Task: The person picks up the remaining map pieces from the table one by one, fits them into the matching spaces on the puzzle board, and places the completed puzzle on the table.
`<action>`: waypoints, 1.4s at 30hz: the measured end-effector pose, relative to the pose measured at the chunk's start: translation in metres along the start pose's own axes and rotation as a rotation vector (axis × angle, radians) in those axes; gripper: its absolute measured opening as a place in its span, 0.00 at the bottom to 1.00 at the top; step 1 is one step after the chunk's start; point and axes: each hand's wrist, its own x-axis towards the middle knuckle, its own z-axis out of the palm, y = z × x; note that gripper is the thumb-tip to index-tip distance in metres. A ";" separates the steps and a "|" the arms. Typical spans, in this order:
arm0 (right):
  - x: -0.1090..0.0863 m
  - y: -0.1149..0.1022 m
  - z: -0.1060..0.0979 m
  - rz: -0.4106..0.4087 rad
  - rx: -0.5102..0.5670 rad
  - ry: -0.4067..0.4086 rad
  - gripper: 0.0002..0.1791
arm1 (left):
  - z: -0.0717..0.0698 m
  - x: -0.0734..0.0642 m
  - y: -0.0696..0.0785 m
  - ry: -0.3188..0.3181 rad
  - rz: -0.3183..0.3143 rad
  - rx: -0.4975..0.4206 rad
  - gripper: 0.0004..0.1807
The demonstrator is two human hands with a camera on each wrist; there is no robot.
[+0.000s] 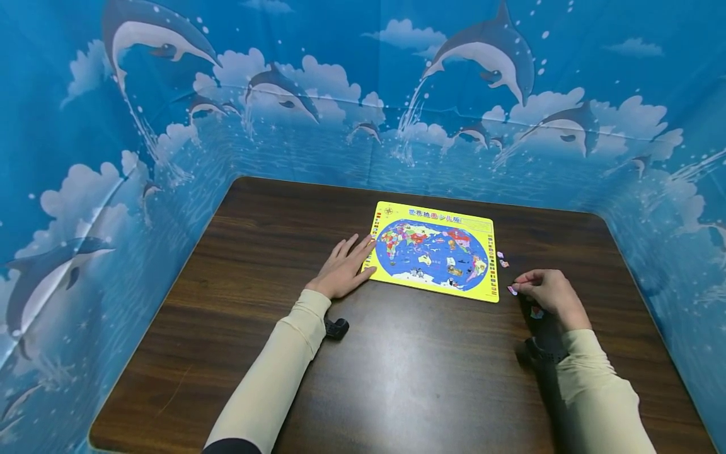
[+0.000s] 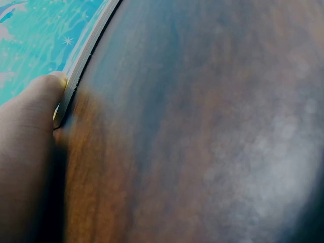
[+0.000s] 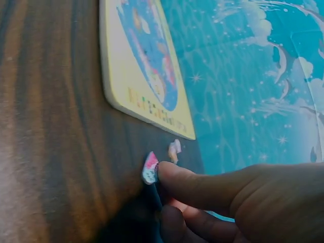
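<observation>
A yellow-bordered world map puzzle board [image 1: 489, 294] lies on the brown table, its blue oval map filled with coloured continents. My left hand [image 1: 342, 268] rests at the board's left edge with fingers spread; in the left wrist view its thumb [image 2: 38, 98] touches the board's side. To the right of the board, my right hand [image 1: 549, 293] pinches a small pink and white puzzle piece [image 3: 150, 168] between thumb and fingers, close over the table. Other loose pieces [image 1: 503, 263] lie by the board's right edge, and another piece [image 1: 536, 312] sits beneath the right hand.
The dark wood-grain table [image 1: 255, 252] has rounded corners and extends on both sides of the board. A blue curtain [image 1: 340, 126] printed with dolphins and clouds surrounds its back and sides. Dark bands with small devices [image 1: 337, 328] are worn at the wrists.
</observation>
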 end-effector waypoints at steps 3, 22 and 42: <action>0.003 -0.002 -0.005 -0.017 0.010 -0.011 0.19 | 0.000 0.001 0.000 -0.005 -0.003 0.003 0.39; 0.034 -0.086 0.017 -0.088 0.139 -0.135 0.23 | -0.001 -0.001 0.000 -0.006 -0.014 -0.003 0.39; 0.069 -0.163 0.097 -0.193 0.236 -0.160 0.15 | -0.005 -0.002 0.002 0.004 0.006 -0.007 0.38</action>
